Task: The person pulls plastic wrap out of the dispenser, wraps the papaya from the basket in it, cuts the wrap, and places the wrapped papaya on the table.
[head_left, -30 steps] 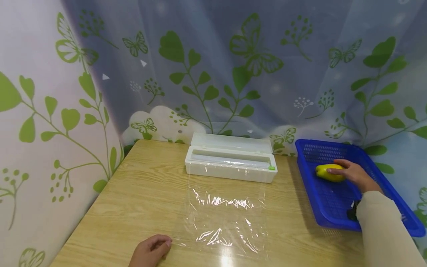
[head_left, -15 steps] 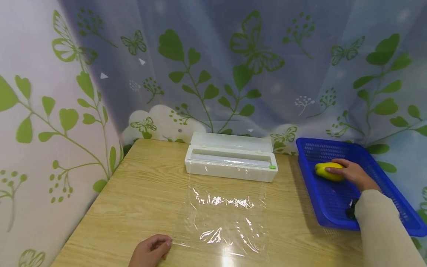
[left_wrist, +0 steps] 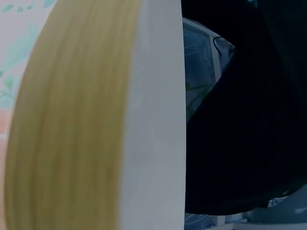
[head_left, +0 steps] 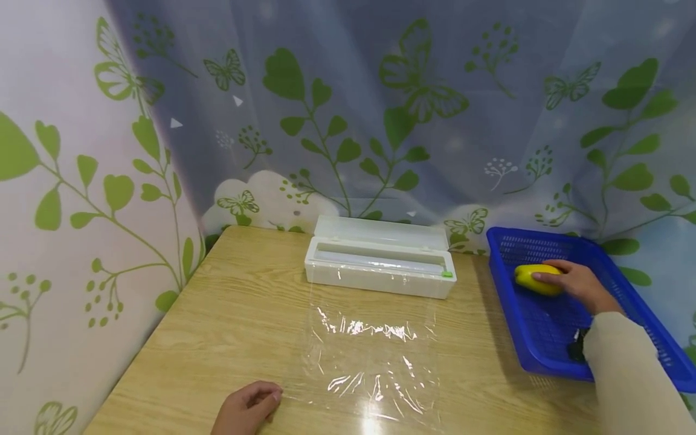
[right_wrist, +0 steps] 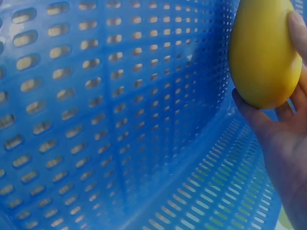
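Observation:
A sheet of clear cling film [head_left: 370,350] runs from a white cling film dispenser [head_left: 380,279] toward the table's near side. At its near left corner, my left hand [head_left: 247,408] pinches the film between thumb and curled fingers. My right hand [head_left: 584,284] reaches into a blue plastic basket [head_left: 508,326] and grips a smooth, oblong yellow fruit [head_left: 535,279]. In the right wrist view, fingers and thumb wrap round the lower part of the yellow fruit [right_wrist: 264,52], beside the basket wall [right_wrist: 110,96]. My left hand is out of sight in the left wrist view.
The dispenser's lid [head_left: 380,232] stands raised at the back, with a green slider [head_left: 447,274] at its right end. A small black object [head_left: 577,344] lies in the basket beside the right sleeve. Patterned cloth [head_left: 348,121] hangs behind the wooden table [head_left: 228,314].
Both hands hold nearly the same places, left on the film corner and right on the yellow fruit. The head view has shifted slightly.

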A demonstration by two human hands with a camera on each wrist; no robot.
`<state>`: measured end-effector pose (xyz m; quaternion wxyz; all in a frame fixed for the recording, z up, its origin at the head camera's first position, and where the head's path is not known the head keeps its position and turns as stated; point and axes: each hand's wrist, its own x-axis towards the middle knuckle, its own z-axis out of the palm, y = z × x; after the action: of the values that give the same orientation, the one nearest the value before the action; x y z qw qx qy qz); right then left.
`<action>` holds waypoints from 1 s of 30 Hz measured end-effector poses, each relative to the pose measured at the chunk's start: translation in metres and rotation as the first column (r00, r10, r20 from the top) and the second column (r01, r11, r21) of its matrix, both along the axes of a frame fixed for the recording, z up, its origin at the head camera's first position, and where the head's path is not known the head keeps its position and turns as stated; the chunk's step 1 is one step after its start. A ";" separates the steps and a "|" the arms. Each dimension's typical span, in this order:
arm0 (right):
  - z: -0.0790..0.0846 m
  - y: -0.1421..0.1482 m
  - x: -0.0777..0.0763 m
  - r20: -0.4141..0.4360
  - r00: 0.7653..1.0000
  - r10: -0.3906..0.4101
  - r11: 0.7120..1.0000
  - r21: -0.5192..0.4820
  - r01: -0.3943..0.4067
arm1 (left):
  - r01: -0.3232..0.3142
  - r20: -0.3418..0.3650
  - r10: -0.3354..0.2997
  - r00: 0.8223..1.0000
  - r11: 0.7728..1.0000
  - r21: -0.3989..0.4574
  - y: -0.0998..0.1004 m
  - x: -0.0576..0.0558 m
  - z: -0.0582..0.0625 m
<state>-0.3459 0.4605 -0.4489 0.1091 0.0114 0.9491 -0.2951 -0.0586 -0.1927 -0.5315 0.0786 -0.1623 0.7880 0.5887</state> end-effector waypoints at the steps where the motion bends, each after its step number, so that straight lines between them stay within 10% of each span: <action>1: 0.002 0.000 0.001 -0.002 1.000 0.003 1.000 -0.007 -0.003 | 0.003 0.000 -0.003 1.000 1.000 -0.002 0.000 0.000 0.000; 30: 0.077 -0.037 0.044 -0.176 0.984 0.020 0.996 0.090 -0.004 | -0.014 -0.017 0.014 1.000 1.000 0.008 0.003 0.001 0.002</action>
<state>-0.3018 0.4239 -0.3715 0.0255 -0.0158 0.9673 -0.2517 -0.0580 -0.1898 -0.5292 0.0683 -0.1623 0.7851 0.5939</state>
